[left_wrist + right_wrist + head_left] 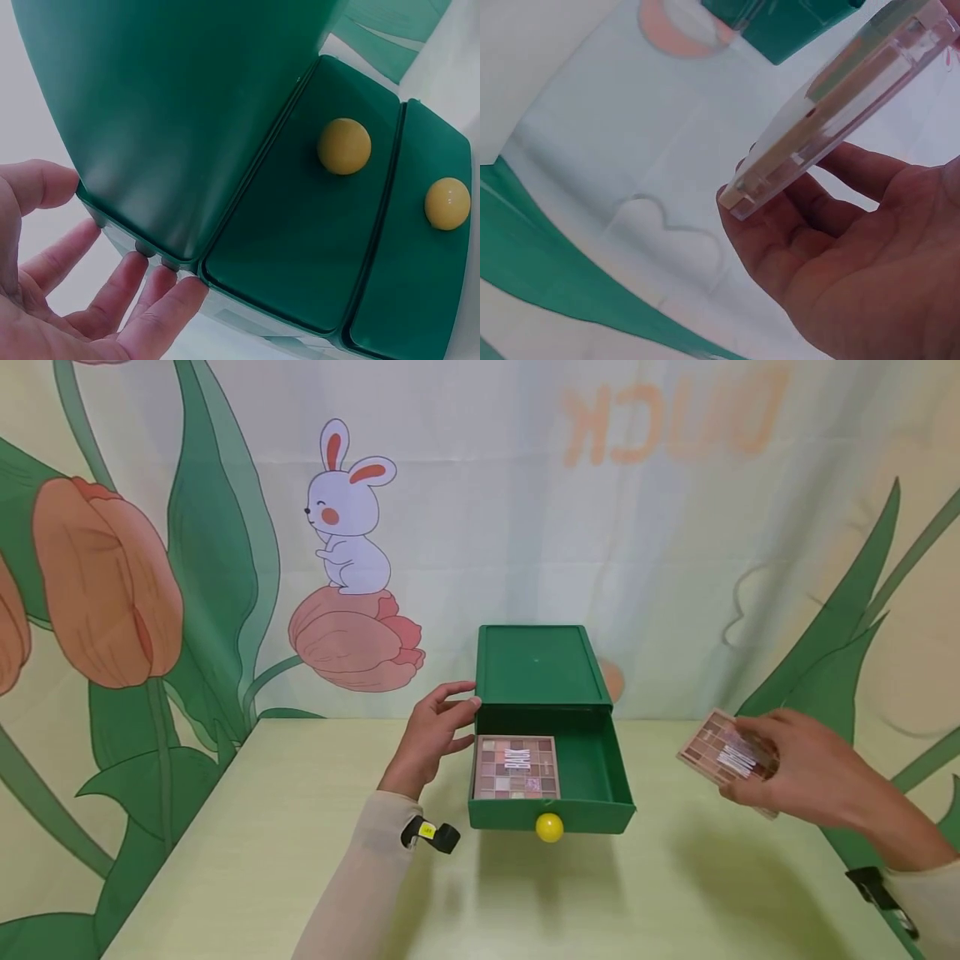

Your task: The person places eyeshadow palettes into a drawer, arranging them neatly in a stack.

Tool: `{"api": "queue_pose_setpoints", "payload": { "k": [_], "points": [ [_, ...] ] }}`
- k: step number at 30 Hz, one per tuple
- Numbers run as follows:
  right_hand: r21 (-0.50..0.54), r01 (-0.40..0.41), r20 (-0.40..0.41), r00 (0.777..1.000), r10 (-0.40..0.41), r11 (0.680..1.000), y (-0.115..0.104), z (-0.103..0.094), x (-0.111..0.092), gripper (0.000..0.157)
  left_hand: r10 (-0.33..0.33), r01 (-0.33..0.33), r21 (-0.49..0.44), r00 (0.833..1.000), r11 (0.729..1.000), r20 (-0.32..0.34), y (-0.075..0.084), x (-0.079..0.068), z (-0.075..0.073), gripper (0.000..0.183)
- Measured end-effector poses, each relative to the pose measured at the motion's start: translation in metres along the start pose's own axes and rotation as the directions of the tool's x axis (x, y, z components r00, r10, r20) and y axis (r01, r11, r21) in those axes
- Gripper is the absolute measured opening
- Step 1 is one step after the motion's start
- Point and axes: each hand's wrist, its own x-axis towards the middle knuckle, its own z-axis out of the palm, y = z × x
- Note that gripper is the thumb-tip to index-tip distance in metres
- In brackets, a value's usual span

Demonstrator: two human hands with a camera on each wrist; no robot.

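Note:
A green drawer cabinet [536,664] stands on the table with its top drawer [592,817] pulled out. Inside that drawer, at the left, lies an eyeshadow palette [516,768] with a clear lid. My left hand [429,737] touches the cabinet's left side near the front, its fingertips [184,296] resting along the edge. To the right of the cabinet, my right hand [806,764] holds a second eyeshadow palette [711,747] by its side, raised over the table. The right wrist view shows this palette [832,112] edge-on, with fingers and palm around it.
A yellow knob [549,827] sticks out from the pulled-out drawer's front. Below it, two closed drawers carry yellow knobs [344,146]. The pale table [300,860] spreads around the cabinet, and a printed curtain [480,527] hangs close behind.

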Motion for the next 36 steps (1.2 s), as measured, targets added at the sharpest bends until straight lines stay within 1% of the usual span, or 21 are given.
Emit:
{"api": "queue_pose_setpoints", "payload": {
  "k": [3,12,17,22,28,32,36],
  "points": [
    [-0.002,0.026,-0.001,1.000,-0.026,1.000,-0.009,-0.003,0.003,0.091,0.002,-0.002,0.000,1.000,1.000,0.000,0.000,0.000,0.000,0.041],
    [0.002,0.062,0.008,0.998,-0.062,0.998,-0.039,-0.011,0.012,0.091,-0.002,0.002,0.004,1.000,1.000,-0.007,0.001,-0.002,0.000,0.041],
    [0.020,0.113,0.007,0.994,-0.113,0.993,-0.056,-0.008,0.019,0.091,-0.004,0.004,0.003,1.000,1.000,-0.015,0.001,-0.003,0.001,0.041],
    [0.030,0.159,0.002,0.987,-0.159,0.987,-0.070,-0.004,0.030,0.087,-0.003,0.003,0.001,1.000,1.000,-0.016,0.001,-0.002,0.002,0.041],
    [0.031,0.207,0.022,0.978,-0.208,0.978,-0.084,0.000,0.043,0.084,-0.004,0.004,0.003,1.000,1.000,-0.016,0.000,-0.001,0.001,0.041],
    [0.031,0.219,0.039,0.975,-0.220,0.975,-0.092,0.004,0.050,0.083,0.008,-0.008,0.003,1.000,1.000,-0.013,0.000,0.000,0.001,0.042],
    [0.023,0.227,0.051,0.972,-0.227,0.974,-0.099,0.007,0.056,0.084,0.003,-0.003,-0.004,1.000,1.000,-0.012,0.000,0.000,0.001,0.042]
  ]
}}
